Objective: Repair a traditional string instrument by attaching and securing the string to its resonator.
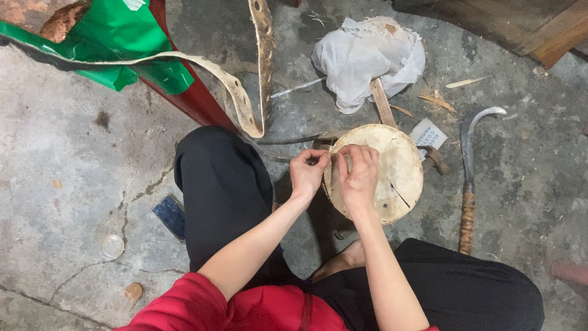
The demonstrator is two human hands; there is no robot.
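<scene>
Left hand (308, 173) and right hand (358, 175) pinched shut on a thin strip (331, 154) at the near edge of the round wooden block (398, 175), between the knees on the concrete floor (73, 178). Best kept taut, fingertips close together. Curved sickle (470, 168) just right; white cloth bundle (367, 58) beyond.

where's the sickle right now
In the head view the sickle lies on the concrete floor at the right, just beyond the round wooden block, its curved blade pointing away from the person.
</scene>
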